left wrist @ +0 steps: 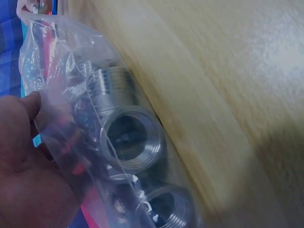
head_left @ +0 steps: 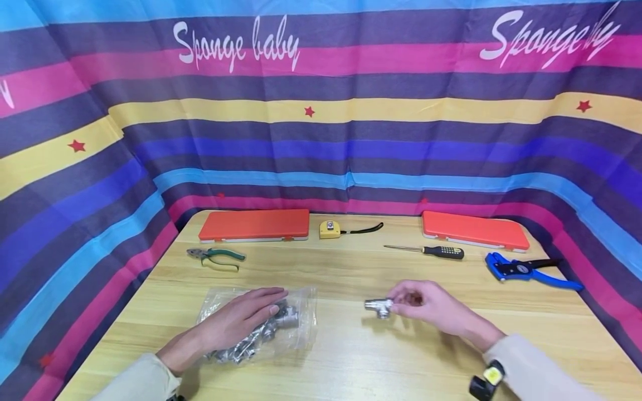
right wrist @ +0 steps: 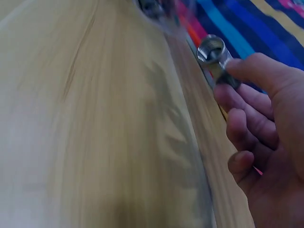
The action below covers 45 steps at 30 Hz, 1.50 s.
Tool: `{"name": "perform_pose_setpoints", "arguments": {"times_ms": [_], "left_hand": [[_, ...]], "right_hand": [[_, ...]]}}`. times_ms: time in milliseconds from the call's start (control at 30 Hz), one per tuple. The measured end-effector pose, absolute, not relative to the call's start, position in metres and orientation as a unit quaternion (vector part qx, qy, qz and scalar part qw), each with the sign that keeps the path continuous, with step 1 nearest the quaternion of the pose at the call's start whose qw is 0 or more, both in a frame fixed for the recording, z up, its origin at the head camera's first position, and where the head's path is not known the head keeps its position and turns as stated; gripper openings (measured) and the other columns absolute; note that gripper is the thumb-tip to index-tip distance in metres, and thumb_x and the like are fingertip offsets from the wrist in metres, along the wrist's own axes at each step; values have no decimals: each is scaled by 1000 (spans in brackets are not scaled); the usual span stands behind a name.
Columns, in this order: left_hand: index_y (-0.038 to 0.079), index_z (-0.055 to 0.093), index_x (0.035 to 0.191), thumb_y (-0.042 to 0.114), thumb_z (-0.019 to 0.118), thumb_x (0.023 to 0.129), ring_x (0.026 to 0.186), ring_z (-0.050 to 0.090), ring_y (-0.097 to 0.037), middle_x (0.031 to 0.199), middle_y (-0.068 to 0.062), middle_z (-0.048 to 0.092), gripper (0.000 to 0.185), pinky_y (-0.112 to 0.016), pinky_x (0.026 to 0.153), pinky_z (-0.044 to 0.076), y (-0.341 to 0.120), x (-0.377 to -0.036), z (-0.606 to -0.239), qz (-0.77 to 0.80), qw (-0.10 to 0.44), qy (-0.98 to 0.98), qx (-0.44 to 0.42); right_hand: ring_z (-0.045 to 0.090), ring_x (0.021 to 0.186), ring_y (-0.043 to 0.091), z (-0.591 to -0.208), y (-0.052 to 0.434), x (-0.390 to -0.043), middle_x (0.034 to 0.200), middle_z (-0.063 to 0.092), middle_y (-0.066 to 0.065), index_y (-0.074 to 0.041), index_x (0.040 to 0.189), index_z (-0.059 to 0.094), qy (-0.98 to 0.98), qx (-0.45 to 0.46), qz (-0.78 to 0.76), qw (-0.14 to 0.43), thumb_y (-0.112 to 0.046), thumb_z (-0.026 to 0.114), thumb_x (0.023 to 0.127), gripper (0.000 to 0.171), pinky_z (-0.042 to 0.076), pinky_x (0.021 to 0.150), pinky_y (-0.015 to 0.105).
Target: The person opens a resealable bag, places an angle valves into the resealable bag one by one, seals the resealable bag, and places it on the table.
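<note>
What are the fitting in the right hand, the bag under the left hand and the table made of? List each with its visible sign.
Tee fitting, pinched by the right hand: bright silvery metal, probably steel, with a shiny threaded mouth.
Bag, under the flat left hand: thin clear plastic film; glossy wrinkles, metal fittings visible through it.
Table: pale wood or wood-look laminate; grain lines, slight sheen.

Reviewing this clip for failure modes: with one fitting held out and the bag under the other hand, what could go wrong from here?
1. The right hand holds the tee fitting only by fingertips at one end; that grip could slip and the fitting could drop onto the table.
2. The left hand rests flat on the clear bag of metal fittings; if the bag shifts, the rounded fittings could roll inside it or spill.
</note>
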<state>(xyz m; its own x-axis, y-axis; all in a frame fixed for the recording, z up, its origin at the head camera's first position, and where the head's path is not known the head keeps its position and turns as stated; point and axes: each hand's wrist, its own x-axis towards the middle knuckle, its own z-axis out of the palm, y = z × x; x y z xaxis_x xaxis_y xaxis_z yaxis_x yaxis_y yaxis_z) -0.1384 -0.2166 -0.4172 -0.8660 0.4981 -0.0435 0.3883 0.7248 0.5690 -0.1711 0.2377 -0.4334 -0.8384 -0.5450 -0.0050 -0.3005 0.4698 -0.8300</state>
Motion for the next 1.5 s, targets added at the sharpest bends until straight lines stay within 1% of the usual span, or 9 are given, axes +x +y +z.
{"name": "perform_pose_setpoints", "arguments": {"times_ms": [133, 333, 500, 633, 800, 933, 1167, 1233, 1500], "left_hand": [[20, 57, 160, 46, 44, 118, 154, 50, -39, 165, -8, 55, 51, -67, 125, 40, -216, -138, -418, 279, 91, 925, 242], [19, 58, 159, 44, 44, 118, 152, 52, -39, 164, -9, 57, 50, -67, 123, 42, -216, -139, -418, 276, 85, 924, 249], [17, 59, 159, 42, 44, 119, 151, 54, -39, 162, -10, 58, 49, -66, 122, 43, -215, -141, -419, 275, 79, 923, 258], [17, 59, 158, 42, 44, 119, 151, 54, -38, 162, -9, 58, 49, -65, 122, 43, -214, -141, -420, 275, 81, 923, 257], [17, 59, 159, 41, 44, 119, 151, 53, -39, 163, -10, 57, 49, -67, 122, 43, -215, -141, -417, 279, 85, 921, 259], [17, 59, 159, 40, 44, 119, 151, 53, -40, 163, -11, 57, 48, -68, 121, 43, -215, -140, -416, 279, 82, 920, 263], [17, 59, 159, 43, 45, 118, 152, 52, -40, 163, -10, 57, 50, -67, 122, 42, -214, -140, -417, 279, 85, 922, 256], [17, 59, 159, 43, 45, 118, 151, 53, -40, 163, -10, 58, 50, -67, 122, 42, -214, -140, -417, 279, 82, 922, 257], [17, 58, 159, 44, 45, 118, 152, 52, -40, 164, -10, 56, 51, -67, 123, 42, -211, -141, -416, 276, 86, 921, 261]], "right_hand": [[55, 71, 6, -437, 191, -179, 95, 74, -1, -18, 119, 77, 840, -255, -454, 155, -32, 80, 100, 23, 48, 60, 19], [64, 75, 8, -444, 131, -178, 93, 76, -4, -13, 115, 78, 818, -285, -471, 168, -25, 82, 99, 20, 54, 64, 20], [61, 72, 3, -448, 97, -174, 86, 73, -9, -15, 108, 79, 813, -305, -470, 159, -25, 85, 96, 17, 53, 64, 19], [61, 72, -2, -451, 80, -171, 85, 74, -10, -11, 107, 80, 809, -327, -463, 156, -19, 84, 97, 14, 55, 68, 17], [65, 77, -5, -454, 70, -166, 89, 77, -8, -9, 109, 81, 810, -338, -448, 170, -13, 81, 99, 11, 58, 75, 17], [68, 84, -6, -455, 73, -163, 97, 81, -8, -11, 113, 81, 803, -339, -457, 179, -20, 78, 102, 14, 59, 82, 17], [63, 68, 0, -457, 89, -146, 84, 75, 5, -19, 113, 82, 766, -340, -503, 210, -34, 61, 113, 25, 58, 66, 20], [62, 69, -1, -457, 91, -142, 83, 73, 7, -19, 113, 82, 757, -345, -510, 220, -35, 57, 115, 29, 58, 67, 20], [56, 66, -4, -456, 87, -134, 86, 75, 8, -16, 111, 82, 741, -332, -537, 230, -34, 70, 108, 21, 49, 62, 14]]}}
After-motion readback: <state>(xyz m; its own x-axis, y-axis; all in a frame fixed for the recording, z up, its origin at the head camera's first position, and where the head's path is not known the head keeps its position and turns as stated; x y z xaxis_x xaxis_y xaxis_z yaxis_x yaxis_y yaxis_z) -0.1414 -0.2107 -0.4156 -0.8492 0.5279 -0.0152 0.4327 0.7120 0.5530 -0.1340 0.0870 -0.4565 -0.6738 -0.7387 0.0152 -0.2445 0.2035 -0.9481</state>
